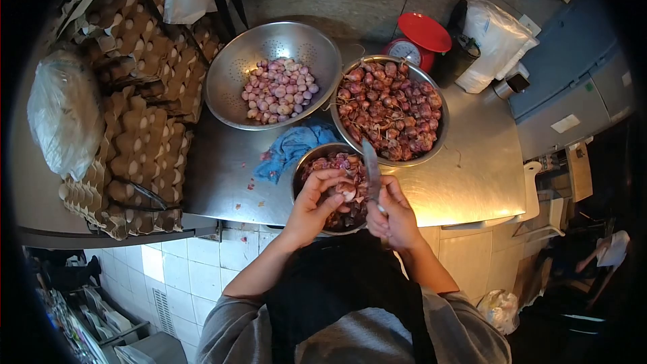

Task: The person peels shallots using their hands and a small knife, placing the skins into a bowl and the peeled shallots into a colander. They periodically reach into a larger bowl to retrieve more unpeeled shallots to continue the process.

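My left hand (315, 203) is closed round a shallot (346, 191), its pale flesh showing between the fingers. In my right hand (393, 216) is a knife (371, 170), its blade upright and pointing away from me, beside the shallot. Both hands are over a smaller metal bowl (297, 174) with reddish skins in it. Behind it to the right, a large bowl (441, 136) is full of unpeeled shallots (389, 108). At the back left stands a steel colander (226, 87) with peeled shallots (279, 90) inside.
A crumpled blue cloth (296, 146) lies on the steel table (472, 155) beside the small bowl. Egg trays (145, 155) are stacked at the left with a plastic bag (64, 114) on them. A red scale (423, 32) stands behind the large bowl. Another person (606, 256) is at the far right.
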A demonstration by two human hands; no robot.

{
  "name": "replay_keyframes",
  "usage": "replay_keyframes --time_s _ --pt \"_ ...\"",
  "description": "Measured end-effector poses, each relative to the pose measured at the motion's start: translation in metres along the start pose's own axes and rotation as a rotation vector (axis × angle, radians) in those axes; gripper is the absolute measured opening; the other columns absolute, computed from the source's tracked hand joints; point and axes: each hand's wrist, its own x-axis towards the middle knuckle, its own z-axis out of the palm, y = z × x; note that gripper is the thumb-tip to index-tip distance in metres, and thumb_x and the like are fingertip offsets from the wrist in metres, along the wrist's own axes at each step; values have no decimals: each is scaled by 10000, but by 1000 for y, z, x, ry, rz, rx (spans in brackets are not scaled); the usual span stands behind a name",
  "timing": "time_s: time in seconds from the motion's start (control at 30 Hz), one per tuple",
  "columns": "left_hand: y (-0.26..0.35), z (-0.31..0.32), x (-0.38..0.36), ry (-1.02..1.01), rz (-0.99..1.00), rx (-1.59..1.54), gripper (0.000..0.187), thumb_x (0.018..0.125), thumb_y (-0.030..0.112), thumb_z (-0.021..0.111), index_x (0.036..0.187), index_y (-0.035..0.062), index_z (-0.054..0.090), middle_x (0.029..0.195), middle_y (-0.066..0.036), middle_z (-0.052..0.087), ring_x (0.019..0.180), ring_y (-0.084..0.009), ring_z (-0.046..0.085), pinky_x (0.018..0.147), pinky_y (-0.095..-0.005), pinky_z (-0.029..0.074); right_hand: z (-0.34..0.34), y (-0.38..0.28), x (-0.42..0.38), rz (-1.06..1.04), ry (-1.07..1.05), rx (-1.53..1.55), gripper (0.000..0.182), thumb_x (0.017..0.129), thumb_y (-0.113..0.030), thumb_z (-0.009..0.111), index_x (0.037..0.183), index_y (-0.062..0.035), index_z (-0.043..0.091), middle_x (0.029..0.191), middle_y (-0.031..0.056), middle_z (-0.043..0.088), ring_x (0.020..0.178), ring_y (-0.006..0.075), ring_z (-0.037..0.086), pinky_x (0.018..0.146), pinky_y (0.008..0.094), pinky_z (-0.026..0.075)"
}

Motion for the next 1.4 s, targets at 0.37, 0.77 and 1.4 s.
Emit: replay_keyframes --time_s 0.37,0.77,1.4 --pt "-5 -14 -1 -34 -110 -444 276 879 100 500 1150 127 454 1220 -48 464 1026 -163 510 829 -309 445 -7 12 -11 -85 -10 -551 468 932 -193 413 1363 -83 267 600 -44 307 509 38 291 460 160 260" --pt "-10 5 -7 68 -87 -429 305 799 -9 593 1081 81 515 1036 -21 557 981 -132 534 854 -264 434 3 27 -17 -303 -31 -774 551 908 -171 441 1358 26 191 1367 149 309 1256 193 297 1012 282 221" --pt "-11 20 -12 147 200 -94 321 747 -64 633 994 43 457 970 -48 551 898 -118 546 829 -258 444 10 19 -8 -165 -118 -481 560 906 -286 458 1361 -92 197 632 -31 368 465 41 309 420 175 247"
